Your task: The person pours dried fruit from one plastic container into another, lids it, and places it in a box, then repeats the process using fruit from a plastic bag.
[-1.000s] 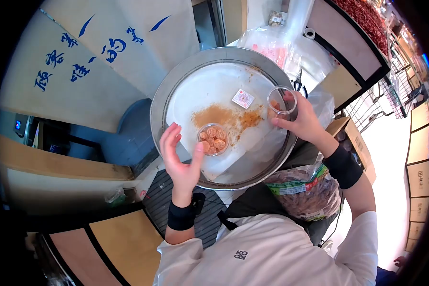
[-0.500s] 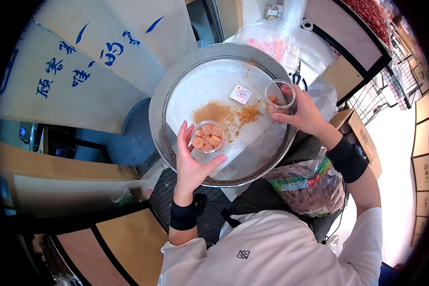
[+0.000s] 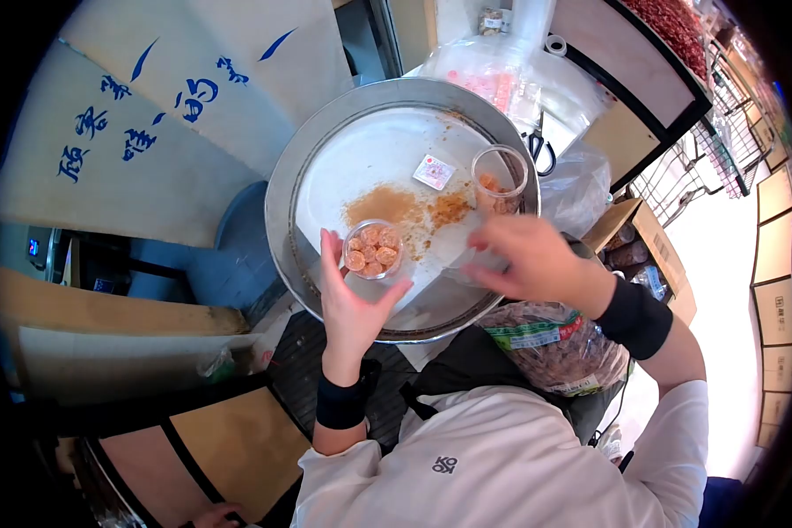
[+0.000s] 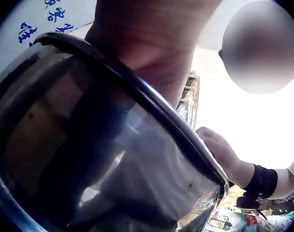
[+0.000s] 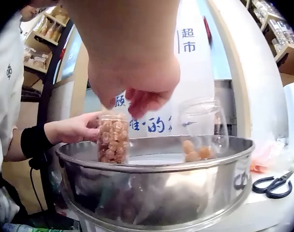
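Right grip (image 3: 537, 257) off the emptier jar (image 3: 500, 179)

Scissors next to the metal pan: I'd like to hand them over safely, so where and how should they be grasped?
Best take the scissors by their black loops, from above on the person's side. They lie on the white table by the metal pan, loops nearer the person, blades pointing away, so hands should stay clear of the tips.

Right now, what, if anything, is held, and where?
The left hand holds the full jar by its side, near the rim; whether the blurred right hand holds anything can't be told.
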A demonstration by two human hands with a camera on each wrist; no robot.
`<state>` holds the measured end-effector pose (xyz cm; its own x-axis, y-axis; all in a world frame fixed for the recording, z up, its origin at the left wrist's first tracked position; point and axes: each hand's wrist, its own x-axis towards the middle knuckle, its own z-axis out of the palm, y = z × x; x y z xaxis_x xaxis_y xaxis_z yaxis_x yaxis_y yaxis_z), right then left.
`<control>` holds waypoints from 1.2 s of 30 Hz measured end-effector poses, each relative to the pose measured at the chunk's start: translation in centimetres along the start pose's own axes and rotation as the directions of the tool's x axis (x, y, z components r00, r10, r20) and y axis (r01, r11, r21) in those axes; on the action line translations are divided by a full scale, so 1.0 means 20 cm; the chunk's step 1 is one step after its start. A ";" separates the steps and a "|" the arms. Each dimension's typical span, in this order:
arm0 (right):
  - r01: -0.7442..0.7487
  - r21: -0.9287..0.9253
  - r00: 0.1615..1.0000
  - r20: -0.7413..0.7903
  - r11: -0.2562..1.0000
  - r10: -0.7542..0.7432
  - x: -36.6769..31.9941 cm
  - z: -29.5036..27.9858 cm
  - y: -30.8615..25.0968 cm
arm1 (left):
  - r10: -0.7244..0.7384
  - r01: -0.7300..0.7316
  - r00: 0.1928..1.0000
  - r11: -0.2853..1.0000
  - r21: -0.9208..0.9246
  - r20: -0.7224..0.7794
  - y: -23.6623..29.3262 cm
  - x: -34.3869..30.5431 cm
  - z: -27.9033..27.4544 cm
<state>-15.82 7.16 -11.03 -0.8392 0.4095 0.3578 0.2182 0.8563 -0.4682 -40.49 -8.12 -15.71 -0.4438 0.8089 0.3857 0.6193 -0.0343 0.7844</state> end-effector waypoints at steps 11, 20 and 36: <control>-0.100 -0.365 0.906 0.351 0.926 0.236 0.13 0.41 0.07 | -0.211 0.079 0.947 0.884 0.460 0.244 -0.09 -0.10 -0.30; -0.100 -0.155 0.989 0.090 0.983 0.115 0.20 0.22 -0.06 | -0.221 0.203 0.954 0.974 0.104 0.201 -0.02 0.00 -0.16; -0.038 0.360 0.981 -0.163 0.932 0.103 0.14 0.04 -0.16 | -0.204 0.248 0.963 0.927 -0.282 0.176 0.07 0.07 0.02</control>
<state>-19.28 5.21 -9.18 -0.7198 0.5413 0.4345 0.0557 0.6690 -0.7412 -39.92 -6.83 -14.22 -0.4399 0.8892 0.1260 0.2812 0.0031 0.9597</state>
